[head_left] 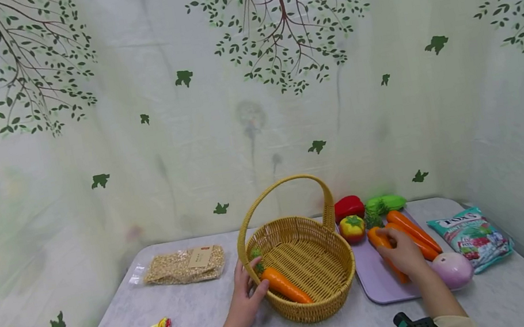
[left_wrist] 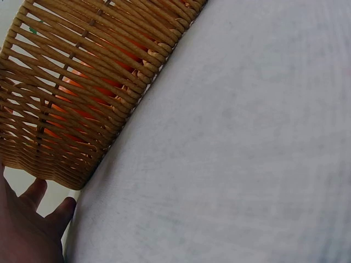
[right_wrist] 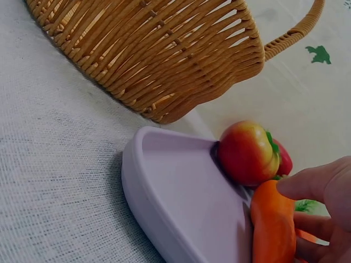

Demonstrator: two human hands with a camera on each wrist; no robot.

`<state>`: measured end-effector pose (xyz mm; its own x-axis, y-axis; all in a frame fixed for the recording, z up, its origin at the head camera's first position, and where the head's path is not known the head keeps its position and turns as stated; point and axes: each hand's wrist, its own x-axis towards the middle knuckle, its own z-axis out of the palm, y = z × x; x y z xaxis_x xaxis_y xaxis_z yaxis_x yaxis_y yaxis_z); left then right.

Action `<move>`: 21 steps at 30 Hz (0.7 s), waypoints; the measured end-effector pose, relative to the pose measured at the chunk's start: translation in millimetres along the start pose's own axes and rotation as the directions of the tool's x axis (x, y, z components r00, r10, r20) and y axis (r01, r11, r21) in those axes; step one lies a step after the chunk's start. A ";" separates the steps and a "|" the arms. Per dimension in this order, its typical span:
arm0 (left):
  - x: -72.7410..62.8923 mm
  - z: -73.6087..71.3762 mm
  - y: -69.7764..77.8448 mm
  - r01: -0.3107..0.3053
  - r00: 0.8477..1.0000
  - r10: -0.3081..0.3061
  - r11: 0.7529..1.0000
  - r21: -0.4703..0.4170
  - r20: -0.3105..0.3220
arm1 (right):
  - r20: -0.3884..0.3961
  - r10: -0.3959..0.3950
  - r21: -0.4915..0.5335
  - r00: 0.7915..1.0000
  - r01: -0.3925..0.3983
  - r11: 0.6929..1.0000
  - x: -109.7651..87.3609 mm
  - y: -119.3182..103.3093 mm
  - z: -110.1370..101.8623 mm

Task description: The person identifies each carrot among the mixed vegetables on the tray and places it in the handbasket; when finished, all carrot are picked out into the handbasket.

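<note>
In the head view my left hand (head_left: pixel 245 295) holds the left rim of a woven basket (head_left: pixel 337 308) near the base of its handle. Its thumb lies at the rim, and the left wrist view shows two other fingers spread beside the wall. An orange carrot (head_left: pixel 286 286) lies inside, its green top near this hand. At the right, my right hand (head_left: pixel 403 249) grips another carrot (right_wrist: pixel 272 224) on a light purple tray (head_left: pixel 375 284), thumb on one side and fingers on the other. Two more carrots (head_left: pixel 413 231) lie beside that hand.
Around the tray are a red pepper (head_left: pixel 349 208), a red-yellow fruit (head_left: pixel 352 228), green vegetables (head_left: pixel 387 203) and a round purple vegetable (head_left: pixel 453 269). A candy bag (head_left: pixel 472 239) lies farther right. Left of the basket are a bag of grains (head_left: pixel 175 268) and a lollipop (head_left: pixel 163 324).
</note>
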<state>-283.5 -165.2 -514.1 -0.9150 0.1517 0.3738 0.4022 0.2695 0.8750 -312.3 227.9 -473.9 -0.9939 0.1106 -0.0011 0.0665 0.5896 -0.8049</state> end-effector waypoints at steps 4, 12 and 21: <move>0.0 0.2 0.6 0.008 1.000 -0.008 1.000 0.001 -0.002 | 0.000 -0.004 -0.021 1.000 0.004 1.000 0.9 1.0 1.6; 1.6 0.2 -0.8 0.017 1.000 -0.017 1.000 0.011 -0.002 | 0.007 0.009 -0.078 1.000 -0.009 0.997 1.7 1.4 6.4; 0.6 -0.4 1.5 0.052 0.999 -0.052 0.999 -0.003 0.003 | 0.000 -0.001 -0.075 1.000 0.001 0.997 1.2 1.6 6.0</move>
<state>-283.5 -165.0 -512.4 -0.9345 0.1407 0.3269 0.3540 0.2740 0.8942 -314.0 224.2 -478.7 -0.9940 0.1098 -0.0004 0.0719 0.6484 -0.7579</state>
